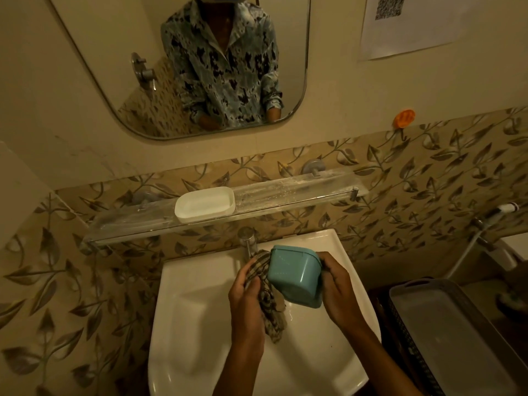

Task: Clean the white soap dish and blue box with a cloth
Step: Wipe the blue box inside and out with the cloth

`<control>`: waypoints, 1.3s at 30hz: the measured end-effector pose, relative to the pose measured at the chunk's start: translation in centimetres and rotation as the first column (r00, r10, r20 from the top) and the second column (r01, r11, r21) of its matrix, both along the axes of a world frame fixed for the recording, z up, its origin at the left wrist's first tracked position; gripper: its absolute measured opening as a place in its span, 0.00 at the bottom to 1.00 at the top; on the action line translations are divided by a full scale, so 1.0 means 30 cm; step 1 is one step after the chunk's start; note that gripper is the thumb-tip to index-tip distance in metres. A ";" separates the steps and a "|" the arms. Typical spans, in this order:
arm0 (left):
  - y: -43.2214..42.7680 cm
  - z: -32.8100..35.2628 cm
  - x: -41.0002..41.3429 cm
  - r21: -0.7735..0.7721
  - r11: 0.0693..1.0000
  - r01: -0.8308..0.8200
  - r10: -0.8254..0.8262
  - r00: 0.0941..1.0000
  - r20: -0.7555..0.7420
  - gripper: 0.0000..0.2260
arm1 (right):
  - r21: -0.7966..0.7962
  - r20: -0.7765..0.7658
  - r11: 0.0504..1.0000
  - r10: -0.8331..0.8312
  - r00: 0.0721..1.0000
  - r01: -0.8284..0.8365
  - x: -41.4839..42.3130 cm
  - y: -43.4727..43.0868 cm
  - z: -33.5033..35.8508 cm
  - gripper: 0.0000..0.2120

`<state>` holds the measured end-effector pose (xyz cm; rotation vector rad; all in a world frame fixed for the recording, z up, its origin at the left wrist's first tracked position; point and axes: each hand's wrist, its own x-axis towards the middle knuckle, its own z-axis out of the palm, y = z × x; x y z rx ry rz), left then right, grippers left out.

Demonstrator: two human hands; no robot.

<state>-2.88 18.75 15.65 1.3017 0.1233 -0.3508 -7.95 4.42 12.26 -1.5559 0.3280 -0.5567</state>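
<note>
Over the white sink [197,324] I hold a blue box [295,275], tipped on its side with its bottom facing me. My right hand [335,284] grips its right rim. My left hand [247,290] grips a checked cloth [267,298] against the box's left side; the cloth's tail hangs down into the basin. The white soap dish [205,204] sits apart on the glass shelf [300,192] above the sink, untouched.
A chrome tap [248,238] stands just behind the box. A mirror [200,67] hangs above the shelf. To the right lies a dark basket with a grey tray [445,332], and a hose fitting [503,210] sticks out from the leaf-patterned wall.
</note>
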 end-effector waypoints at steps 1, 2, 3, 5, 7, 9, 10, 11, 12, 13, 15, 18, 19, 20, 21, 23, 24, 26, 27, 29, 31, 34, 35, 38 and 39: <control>-0.007 0.008 -0.018 0.021 1.000 -0.012 0.011 0.999 0.036 0.19 | 0.051 -0.003 0.999 -0.015 1.000 0.015 0.005 0.008 0.020 0.15; -0.013 0.016 -0.034 0.035 0.999 -0.022 0.020 0.997 0.069 0.19 | 0.101 -0.003 0.994 -0.034 0.999 0.034 0.008 0.010 0.028 0.14; -0.017 0.024 -0.048 0.048 0.998 -0.030 0.025 0.995 0.101 0.19 | 0.169 0.004 0.984 -0.057 0.998 0.055 0.008 0.011 0.039 0.13; -0.021 0.034 -0.070 0.076 0.997 -0.030 0.017 0.985 0.169 0.19 | 0.359 -0.023 0.922 -0.143 0.989 0.142 0.010 0.016 0.051 0.19; -0.026 0.041 -0.089 0.094 0.996 -0.011 -0.009 0.977 0.215 0.19 | 0.391 -0.083 0.890 -0.218 0.972 0.233 0.016 0.018 0.056 0.21; -0.031 0.050 -0.101 0.105 0.994 0.010 -0.033 0.974 0.225 0.19 | 0.355 -0.124 0.881 -0.287 0.950 0.313 0.022 0.018 0.066 0.21; -0.030 0.056 -0.102 0.116 0.993 0.010 -0.037 0.972 0.232 0.19 | 0.349 -0.136 0.873 -0.314 0.940 0.342 0.024 0.017 0.073 0.21; -0.029 0.064 -0.100 0.133 0.991 0.004 -0.037 0.968 0.247 0.19 | 0.329 -0.141 0.871 -0.338 0.930 0.366 0.023 0.014 0.082 0.22; -0.025 0.073 -0.095 0.158 0.987 -0.009 -0.034 0.962 0.270 0.20 | 0.304 -0.146 0.873 -0.353 0.924 0.381 0.022 0.011 0.083 0.22; -0.020 0.084 -0.089 0.187 0.982 -0.029 -0.030 0.952 0.305 0.20 | 0.284 -0.151 0.876 -0.362 0.920 0.391 0.022 0.009 0.087 0.22; -0.010 0.105 -0.079 0.246 0.966 -0.077 -0.030 0.913 0.407 0.19 | 0.272 -0.163 0.871 -0.376 0.912 0.408 0.021 0.007 0.096 0.22; -0.019 0.121 -0.088 0.354 0.929 -0.104 -0.112 0.835 0.538 0.18 | 0.270 -0.159 0.873 -0.375 0.913 0.405 0.027 0.014 0.113 0.22; -0.032 0.118 -0.101 0.402 0.910 -0.101 -0.161 0.807 0.568 0.18 | 0.270 -0.152 0.876 -0.372 0.916 0.400 0.033 0.017 0.114 0.22; -0.048 0.112 -0.118 0.441 0.891 -0.106 -0.203 0.776 0.598 0.18 | 0.271 -0.150 0.877 -0.368 0.918 0.396 0.039 0.019 0.118 0.22; -0.061 0.104 -0.136 0.466 0.876 -0.126 -0.229 0.742 0.631 0.19 | 0.277 -0.150 0.875 -0.368 0.918 0.396 0.044 0.022 0.127 0.22; -0.078 0.079 -0.168 0.491 0.847 -0.204 -0.248 0.665 0.704 0.19 | 0.268 -0.141 0.871 -0.386 0.912 0.411 0.052 0.019 0.143 0.21; -0.084 0.064 -0.182 0.508 0.828 -0.238 -0.273 0.620 0.735 0.19 | 0.250 -0.137 0.875 -0.392 0.910 0.415 0.055 0.011 0.145 0.21; -0.098 0.040 -0.216 0.536 0.797 -0.277 -0.348 0.516 0.783 0.18 | 0.219 -0.102 0.901 -0.360 0.927 0.374 0.050 0.007 0.137 0.18; -0.108 0.035 -0.235 0.545 0.787 -0.290 -0.384 0.460 0.800 0.17 | 0.167 -0.076 0.917 -0.356 0.932 0.363 0.048 0.007 0.136 0.18; -0.124 0.026 -0.257 0.551 0.774 -0.313 -0.428 0.382 0.819 0.18 | 0.034 -0.041 0.944 -0.328 0.944 0.329 0.039 0.017 0.151 0.25; -0.129 0.022 -0.241 0.552 0.763 -0.336 -0.440 0.356 0.824 0.19 | 0.021 -0.021 0.941 -0.337 0.941 0.337 0.037 0.008 0.161 0.23; -0.113 0.031 -0.166 0.556 0.741 -0.377 -0.404 0.411 0.817 0.21 | 0.229 -0.080 0.885 -0.398 0.914 0.405 0.051 -0.010 0.164 0.18; -0.108 0.042 -0.139 0.550 0.748 -0.371 -0.368 0.458 0.809 0.21 | 0.271 -0.101 0.870 -0.401 0.911 0.413 0.057 -0.017 0.153 0.17; -0.108 0.072 -0.086 0.507 0.795 -0.332 -0.258 0.571 0.779 0.23 | 0.304 -0.112 0.861 -0.392 0.913 0.407 0.073 -0.017 0.150 0.18; -0.114 0.079 -0.084 0.495 0.802 -0.336 -0.234 0.586 0.776 0.24 | 0.315 -0.100 0.861 -0.388 0.916 0.399 0.081 -0.017 0.154 0.18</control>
